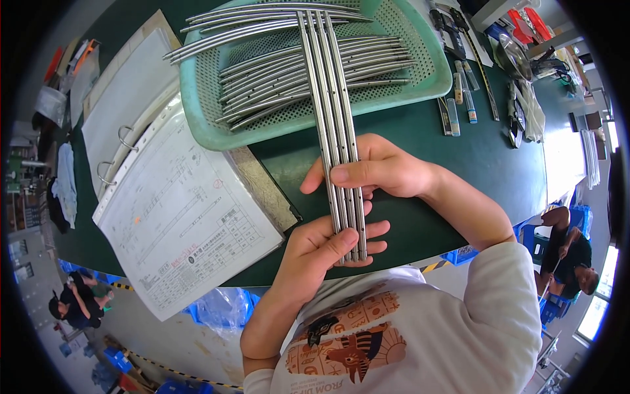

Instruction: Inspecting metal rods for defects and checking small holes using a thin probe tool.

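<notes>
Above the green counter [420, 144], near its front edge, both hands pinch four steel rods [336, 131] side by side: left hand [321, 253] at their near ends, right hand [377, 167] higher. Far ends overlie a teal basket [197, 118] of more rods beside an open binder [177, 203].

A bundle of metal rods [340, 131] is held between both hands at the centre, its far end lying over the basket [433, 72] at twelve o'clock. More rods [275, 82] are piled inside. A ring binder [177, 203] is laid open on the surface [472, 151] at nine o'clock; measuring tools [462, 85] are set at two o'clock.
</notes>
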The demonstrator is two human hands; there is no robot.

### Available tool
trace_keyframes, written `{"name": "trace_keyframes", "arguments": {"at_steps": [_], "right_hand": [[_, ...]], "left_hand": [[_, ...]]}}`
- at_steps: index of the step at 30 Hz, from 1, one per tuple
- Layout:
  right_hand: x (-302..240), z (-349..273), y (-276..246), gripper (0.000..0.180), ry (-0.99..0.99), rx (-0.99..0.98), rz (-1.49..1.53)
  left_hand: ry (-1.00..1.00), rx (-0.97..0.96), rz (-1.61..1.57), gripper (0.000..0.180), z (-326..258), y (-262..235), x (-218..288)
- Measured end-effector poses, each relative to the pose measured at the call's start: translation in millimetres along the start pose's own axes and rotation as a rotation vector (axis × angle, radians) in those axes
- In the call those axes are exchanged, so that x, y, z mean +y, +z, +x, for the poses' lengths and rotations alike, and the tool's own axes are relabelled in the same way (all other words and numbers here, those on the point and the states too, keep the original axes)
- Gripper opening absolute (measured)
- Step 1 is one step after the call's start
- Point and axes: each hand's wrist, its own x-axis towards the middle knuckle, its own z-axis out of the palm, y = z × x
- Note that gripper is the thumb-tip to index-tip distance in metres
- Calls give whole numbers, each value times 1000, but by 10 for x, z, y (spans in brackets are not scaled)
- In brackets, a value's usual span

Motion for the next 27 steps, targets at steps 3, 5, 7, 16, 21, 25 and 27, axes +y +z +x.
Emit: {"name": "trace_keyframes", "arguments": {"at_steps": [3,5,7,16,21,25,27], "right_hand": [[4,1,-2,35,4,6,-6],[6,-3,6,34,22,12,57],[-1,-7,12,34,23,12,72],[-17,-19,0,35,20,24,-27],[-22,-55,40,40,37,70,-171],[-76,-348,-22,23,-24,302,-147],[-154,-508,-72,17,98,331,-118]], "left_hand": [[6,10,-3,41,12,0,-14],[19,15,7,42,21,2,-25],[25,9,-9,42,27,15,-18],[20,-26,5,39,44,22,-10],[29,-28,34,32,55,-8,-43],[63,-6,13,26,52,-12,-32],[73,-24,-3,27,63,-12,-56]]}}
